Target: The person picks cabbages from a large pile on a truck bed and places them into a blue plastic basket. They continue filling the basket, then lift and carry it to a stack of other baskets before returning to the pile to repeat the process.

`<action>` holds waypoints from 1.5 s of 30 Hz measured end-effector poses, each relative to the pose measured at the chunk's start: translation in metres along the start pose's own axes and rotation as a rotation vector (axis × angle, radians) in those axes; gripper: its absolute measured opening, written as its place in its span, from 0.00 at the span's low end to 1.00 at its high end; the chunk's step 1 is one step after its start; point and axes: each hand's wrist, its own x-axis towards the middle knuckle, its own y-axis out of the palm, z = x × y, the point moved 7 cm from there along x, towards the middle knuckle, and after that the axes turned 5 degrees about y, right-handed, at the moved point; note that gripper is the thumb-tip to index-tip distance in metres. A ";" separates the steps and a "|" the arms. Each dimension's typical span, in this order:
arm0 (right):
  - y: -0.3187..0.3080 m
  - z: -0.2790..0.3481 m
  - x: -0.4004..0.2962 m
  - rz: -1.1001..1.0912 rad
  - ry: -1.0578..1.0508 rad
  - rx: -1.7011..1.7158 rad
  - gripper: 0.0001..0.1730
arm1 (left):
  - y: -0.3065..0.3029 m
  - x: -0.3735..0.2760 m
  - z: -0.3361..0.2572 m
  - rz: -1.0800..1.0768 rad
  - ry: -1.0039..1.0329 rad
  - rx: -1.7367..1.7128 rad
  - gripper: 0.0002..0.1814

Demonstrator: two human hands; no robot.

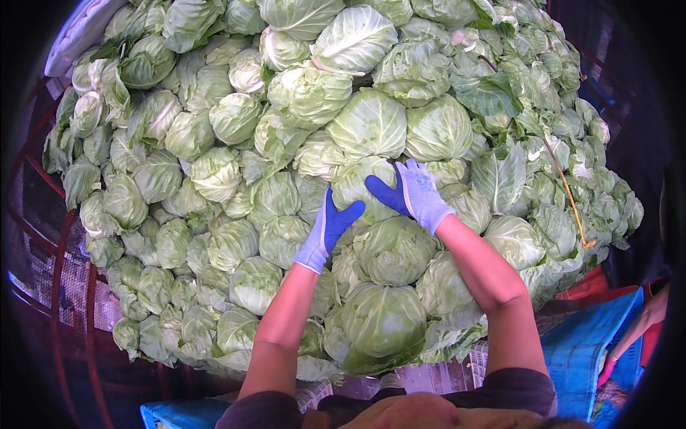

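A round green cabbage (351, 179) lies in the heap before me, between my two gloved hands. My left hand (333, 222), in a lavender knit glove with a dark blue coated palm, cups its lower left side with the thumb on its surface. On its right side is my right hand (415, 192), gloved alike, with the thumb across the cabbage and the fingertips at its far right edge. Another cabbage (396, 249) sits just below, close to both hands. A larger one (370, 123) lies directly above. How firmly I press is hard to see.
Cabbages pile up across most of the view. A thin yellow-brown stick (569, 198) lies on the heap's right. Red-brown bars (58, 257) run along the left. Blue plastic crates (584, 343) stand lower right, beside another person's arm (640, 324). Another blue crate (185, 414) is lower left.
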 end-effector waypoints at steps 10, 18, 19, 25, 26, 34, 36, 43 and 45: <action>-0.034 0.081 -0.043 -0.179 -0.579 0.099 0.41 | -0.032 -0.082 -0.014 -0.176 0.094 0.074 0.68; 0.060 0.039 -0.004 0.513 -0.065 0.284 0.59 | -0.091 -0.047 0.018 -0.207 -0.379 -0.462 0.36; 0.066 0.044 -0.001 0.485 -0.095 0.356 0.58 | -0.089 -0.043 0.018 -0.200 -0.400 -0.668 0.36; -0.003 0.142 -0.021 0.206 -0.357 0.685 0.42 | -0.086 -0.094 -0.113 -0.114 -0.154 -0.801 0.40; -0.032 0.176 -0.042 0.194 -0.436 0.690 0.38 | -0.091 -0.113 -0.153 -0.151 -0.085 -0.728 0.40; -0.086 0.423 -0.240 0.600 -1.046 1.164 0.30 | -0.148 -0.422 -0.420 -0.586 0.304 -0.262 0.42; -0.065 0.476 -0.305 0.675 -1.127 1.294 0.33 | -0.138 -0.523 -0.456 -0.778 0.366 -0.203 0.43; 0.060 0.561 -0.571 0.429 -1.774 0.470 0.37 | -0.101 -0.884 -0.453 -1.452 0.501 -0.241 0.34; 0.139 0.521 -0.607 0.666 -1.972 0.199 0.32 | -0.094 -0.941 -0.439 -1.571 0.430 -0.173 0.35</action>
